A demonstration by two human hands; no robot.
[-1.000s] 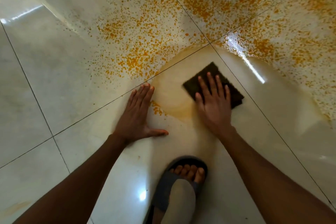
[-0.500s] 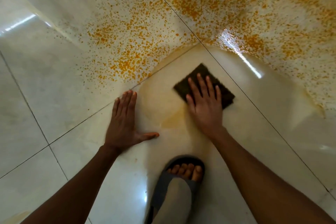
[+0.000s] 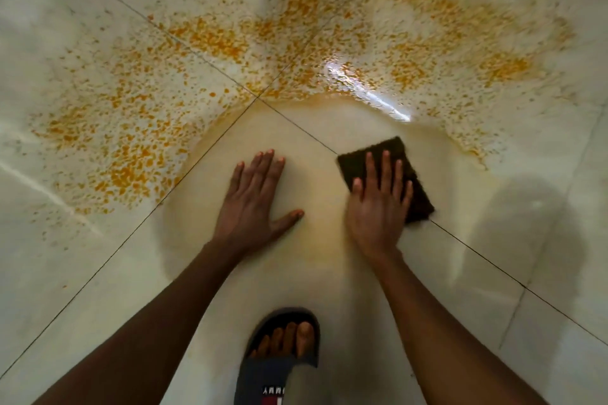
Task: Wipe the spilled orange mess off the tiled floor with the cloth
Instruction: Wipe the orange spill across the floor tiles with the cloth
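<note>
Beneath you lies the glossy cream tiled floor (image 3: 98,273), its thin dark grout lines crossing just ahead of your hands. Across the far half of it spreads the spilled orange mess (image 3: 210,39), a wide speckled band of orange flecks in a wet film, running from the left side over the grout crossing and on to the right; its near edge curves around a paler, smeared patch where your hands are. Your right hand (image 3: 378,204) lies flat, palm down, fingers straight and slightly spread, pressing on the dark brown square cloth (image 3: 418,194), which lies flat on the floor on a grout line just short of the mess's near edge. Your left hand (image 3: 253,204) rests flat on the bare tile beside it, fingers together and thumb splayed out. Near the bottom edge, your foot in a grey open-toed slide sandal (image 3: 263,375) stands between your forearms.
</note>
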